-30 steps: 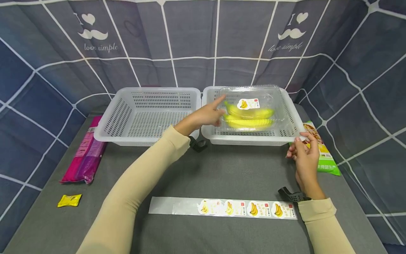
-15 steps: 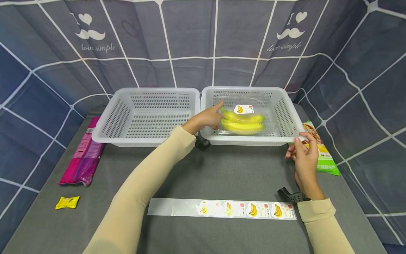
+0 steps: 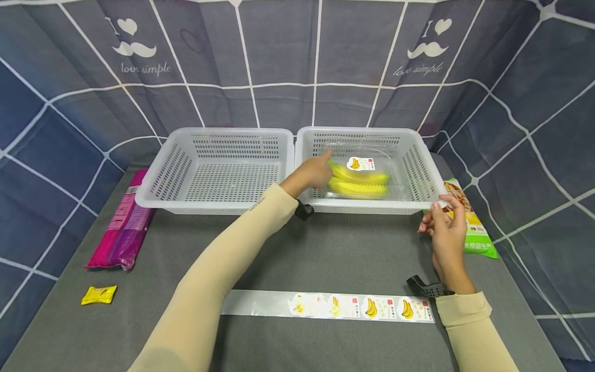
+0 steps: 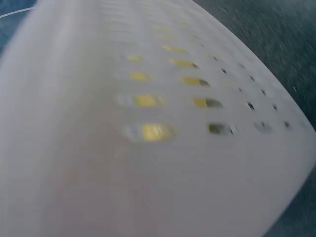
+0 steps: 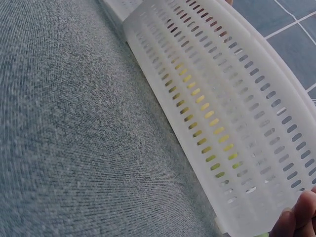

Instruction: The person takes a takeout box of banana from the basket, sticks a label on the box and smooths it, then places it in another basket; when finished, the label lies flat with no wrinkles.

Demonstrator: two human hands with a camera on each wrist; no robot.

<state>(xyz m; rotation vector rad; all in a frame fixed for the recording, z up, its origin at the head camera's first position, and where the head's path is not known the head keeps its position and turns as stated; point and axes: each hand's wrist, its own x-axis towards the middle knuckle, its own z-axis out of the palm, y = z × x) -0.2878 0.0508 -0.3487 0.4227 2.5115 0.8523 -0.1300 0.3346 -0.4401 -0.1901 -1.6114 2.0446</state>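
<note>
A clear plastic box (image 3: 396, 178) with bananas (image 3: 360, 187) and a banana sticker (image 3: 361, 164) on its lid lies in the right white basket (image 3: 362, 208). My left hand (image 3: 316, 173) reaches over the basket's left front side and grips the box's left end; the thumb is hidden. Yellow shows through the basket's slots in both wrist views. At the basket's right front corner, my right hand (image 3: 447, 222) pinches the rim, and its fingertips (image 5: 302, 212) appear at the lower right of the right wrist view.
Another white basket (image 3: 223, 208) stands left. A strip of banana stickers (image 3: 353, 306) lies at the front. On the left are a magenta packet (image 3: 122, 227) and a small yellow packet (image 3: 99, 295); a green-and-yellow packet (image 3: 479, 235) lies right. Grid-patterned cloth (image 3: 279, 51) hangs behind.
The clear box has gone down into the right basket, first leftward, then slightly right. My left hand has followed it, shifting right lately. My right hand stays on the basket corner.
</note>
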